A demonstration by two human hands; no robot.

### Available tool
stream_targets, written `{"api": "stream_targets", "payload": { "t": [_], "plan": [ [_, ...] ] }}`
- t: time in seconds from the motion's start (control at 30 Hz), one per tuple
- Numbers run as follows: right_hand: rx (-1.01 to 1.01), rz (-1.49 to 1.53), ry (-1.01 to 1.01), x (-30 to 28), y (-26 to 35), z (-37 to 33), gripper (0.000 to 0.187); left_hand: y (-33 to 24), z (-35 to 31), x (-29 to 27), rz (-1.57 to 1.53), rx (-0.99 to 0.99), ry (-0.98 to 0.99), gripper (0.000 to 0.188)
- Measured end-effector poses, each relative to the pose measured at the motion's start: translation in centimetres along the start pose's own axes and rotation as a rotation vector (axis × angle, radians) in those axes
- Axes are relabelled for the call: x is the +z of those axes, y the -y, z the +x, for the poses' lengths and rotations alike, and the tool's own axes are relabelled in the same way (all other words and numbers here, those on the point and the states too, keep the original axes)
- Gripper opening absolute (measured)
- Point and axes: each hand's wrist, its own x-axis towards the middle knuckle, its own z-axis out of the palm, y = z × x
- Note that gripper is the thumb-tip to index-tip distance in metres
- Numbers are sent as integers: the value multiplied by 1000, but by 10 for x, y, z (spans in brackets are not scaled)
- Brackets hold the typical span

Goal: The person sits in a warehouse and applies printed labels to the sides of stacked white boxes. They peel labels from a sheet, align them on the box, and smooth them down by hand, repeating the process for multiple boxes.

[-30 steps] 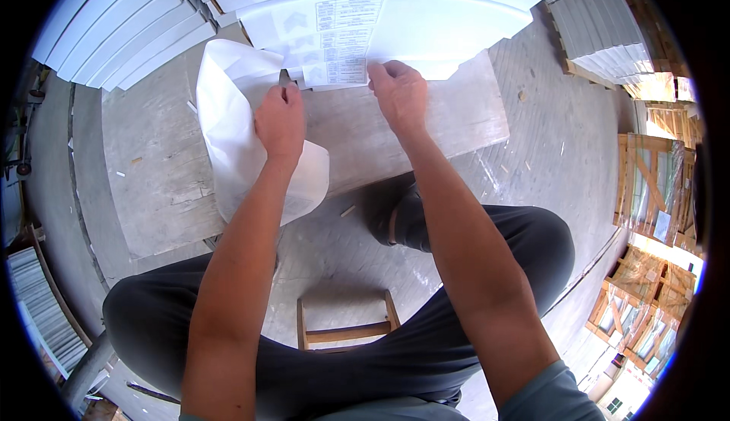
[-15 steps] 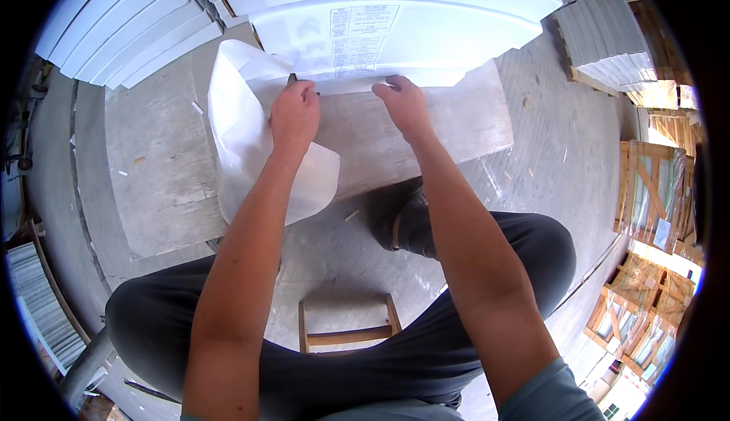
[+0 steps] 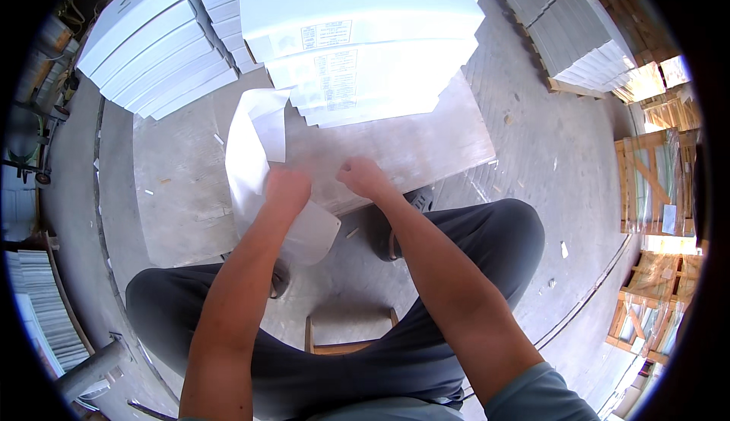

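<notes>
Both my hands are over a wooden board (image 3: 426,141) in front of stacked white cartons (image 3: 403,79). My left hand (image 3: 289,191) is closed against the right side of a bent white sheet (image 3: 247,155). Whatever it holds, if anything, is hidden by its fingers. To its right my right hand (image 3: 363,178) is closed, thumb and fingertips together, near the board's front edge; nothing between them can be made out. The sheet looks like paper or thin plastic, standing up at the back and drooping over the front edge.
More white cartons (image 3: 163,49) are stacked at the left. Flat grey stacks on a pallet (image 3: 574,37) stand at the far right, with wooden crates (image 3: 654,182) nearer. A small wooden stool (image 3: 342,347) shows between my legs. Scraps litter the concrete floor (image 3: 555,216).
Both hands have drawn back from the lower carton's front edge toward me. The dark thing at my left fingertips is out of sight. The view has shifted, showing more of the cartons.
</notes>
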Motion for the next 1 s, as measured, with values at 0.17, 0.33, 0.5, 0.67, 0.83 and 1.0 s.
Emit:
{"api": "stream_targets", "payload": {
  "t": [0.17, 0.33, 0.5, 0.67, 0.83, 1.0],
  "plan": [
    [-166, -9, 43, -11, 27, -39, 35, 7, -34, -23, -101, 77, -57, 22],
    [-138, 301, 381, -38, 96, -108, 53, 0, -68, -75, -388, -20, -340, 29],
    [-159, 355, 476, -39, 116, -153, 61, -16, -95, -125, -526, -163, -400, 30],
    [-69, 612, 496, -57, 117, -191, 55, -5, -125, -159, -665, -156, -682, 21],
    [-32, 1003, 341, -64, 109, -190, 63, 26, -154, -167, -758, -329, -1058, 11],
    [-62, 1221, 339, -66, 96, -178, 56, 46, -130, -91, -1266, -558, -569, 41]
  ]
}}
